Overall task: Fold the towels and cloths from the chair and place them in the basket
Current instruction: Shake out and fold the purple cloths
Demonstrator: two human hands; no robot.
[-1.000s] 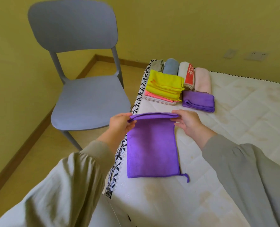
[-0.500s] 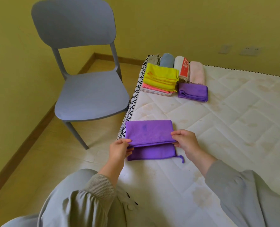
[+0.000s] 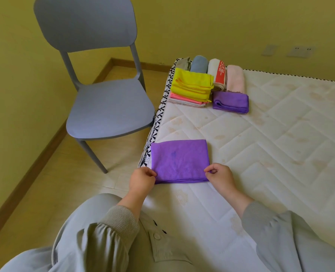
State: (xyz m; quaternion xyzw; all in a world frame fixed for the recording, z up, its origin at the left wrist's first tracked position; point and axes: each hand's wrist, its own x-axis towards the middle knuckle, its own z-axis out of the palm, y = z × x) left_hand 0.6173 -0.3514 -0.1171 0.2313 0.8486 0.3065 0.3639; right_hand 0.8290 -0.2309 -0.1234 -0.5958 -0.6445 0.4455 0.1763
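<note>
1. A folded rectangle of purple microfibre cloth (image 3: 179,160) lies flat on the near left part of the white quilted mattress (image 3: 270,144). Its left side reaches the mattress's black-and-white patterned border.
2. The left hand (image 3: 142,180) grasps the cloth's near left corner, at 7 o'clock of the cloth. Thumb and forefinger pinch the edge and the other fingers are curled in.
3. The right hand (image 3: 220,176) grasps the near right corner, at 5 o'clock of the cloth, in the same pinch.
4. Both wrists come out of grey sleeves with ribbed cuffs (image 3: 119,218).
5. At 12 o'clock from the held cloth, well apart from it at the mattress's far left corner, a stack of folded yellow cloths (image 3: 192,86) rests on a folded pink cloth (image 3: 184,99).
6. At 3 o'clock of that stack, just beside it, lies a second folded purple cloth (image 3: 231,102).
7. Beyond these stands a row of rolled towels, side by side: grey-blue (image 3: 199,63), white with a red band (image 3: 217,73) and pale pink (image 3: 235,79).
8. At 10 o'clock from the held cloth, a grey-blue moulded plastic chair (image 3: 108,107) stands on the wooden floor (image 3: 45,193), its seat close to the mattress edge.
</note>
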